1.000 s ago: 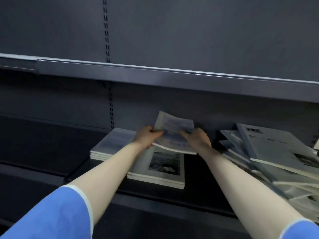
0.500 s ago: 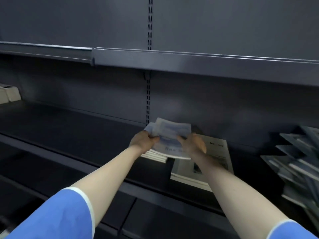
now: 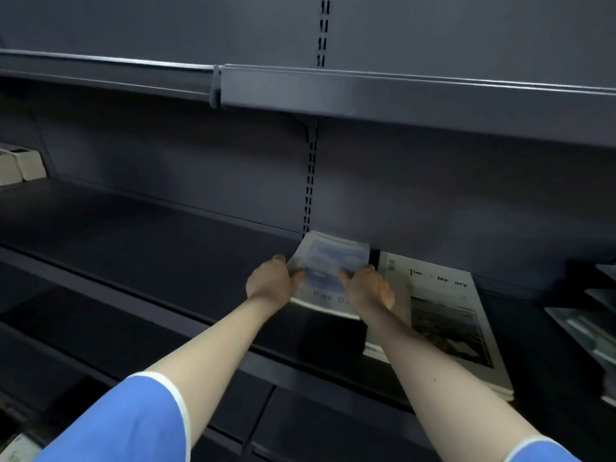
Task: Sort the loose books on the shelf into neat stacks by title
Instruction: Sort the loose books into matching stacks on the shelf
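Observation:
Both my hands hold a pale blue book [image 3: 328, 265] with a cloudy cover, low over the dark shelf [image 3: 166, 261]. My left hand [image 3: 271, 283] grips its left edge, thumb on the cover. My right hand [image 3: 366, 290] grips its right side. Whether the book lies on a stack beneath it is hidden by my hands. To the right lies a stack of white books [image 3: 443, 315] with black lettering and a dark photo on the cover. A loose pile of books [image 3: 593, 325] leans at the far right edge.
An upper shelf [image 3: 400, 98] overhangs the working shelf. White boxes [image 3: 20, 165] stand at the far left on the same level. A slotted upright [image 3: 310, 181] runs down the back panel behind the blue book.
The view has swung left; the loose pile slid toward the right edge. My hands carried the blue book leftward and lowered it from a tilted hold to nearly flat over the shelf.

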Demonstrator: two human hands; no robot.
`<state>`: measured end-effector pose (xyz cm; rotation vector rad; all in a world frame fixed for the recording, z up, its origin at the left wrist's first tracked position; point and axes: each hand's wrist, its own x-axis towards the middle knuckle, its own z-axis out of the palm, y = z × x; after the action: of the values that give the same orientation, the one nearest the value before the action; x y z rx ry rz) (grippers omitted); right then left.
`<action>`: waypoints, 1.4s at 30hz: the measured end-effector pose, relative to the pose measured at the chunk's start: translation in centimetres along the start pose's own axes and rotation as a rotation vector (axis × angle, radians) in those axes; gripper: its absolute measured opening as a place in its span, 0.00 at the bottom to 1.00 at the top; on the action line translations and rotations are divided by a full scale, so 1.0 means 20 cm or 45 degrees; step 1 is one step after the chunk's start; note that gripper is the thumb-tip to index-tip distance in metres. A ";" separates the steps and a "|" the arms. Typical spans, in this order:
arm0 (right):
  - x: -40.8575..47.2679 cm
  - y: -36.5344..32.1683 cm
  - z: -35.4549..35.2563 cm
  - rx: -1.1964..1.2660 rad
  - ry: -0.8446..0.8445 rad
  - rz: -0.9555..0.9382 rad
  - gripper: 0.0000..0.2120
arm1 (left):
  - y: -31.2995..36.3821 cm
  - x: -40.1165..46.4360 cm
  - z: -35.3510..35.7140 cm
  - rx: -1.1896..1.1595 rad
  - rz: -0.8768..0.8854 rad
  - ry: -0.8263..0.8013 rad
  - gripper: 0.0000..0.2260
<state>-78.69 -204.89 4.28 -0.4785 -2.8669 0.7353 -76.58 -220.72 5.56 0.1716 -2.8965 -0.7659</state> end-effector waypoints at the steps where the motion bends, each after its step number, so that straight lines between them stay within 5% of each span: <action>1: 0.00 -0.01 0.00 -0.018 0.000 0.002 0.25 | 0.00 0.01 0.00 0.051 0.013 0.026 0.22; 6: 0.02 -0.05 0.02 -0.135 -0.022 0.006 0.29 | -0.01 0.03 0.03 0.240 0.065 0.120 0.24; 14: 0.05 -0.08 0.04 -0.249 -0.008 0.016 0.32 | 0.02 0.12 0.06 0.089 0.036 -0.035 0.19; 34: 0.12 -0.09 0.05 -0.278 0.057 0.035 0.28 | 0.04 0.20 0.14 0.096 0.006 -0.012 0.16; 42: 0.11 -0.05 -0.02 -0.145 -0.074 -0.071 0.28 | 0.03 0.17 0.09 0.060 -0.042 0.029 0.24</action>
<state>-80.86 -204.81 5.19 -0.3954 -2.9750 0.5883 -80.30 -219.88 4.55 0.2321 -2.8985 -0.6968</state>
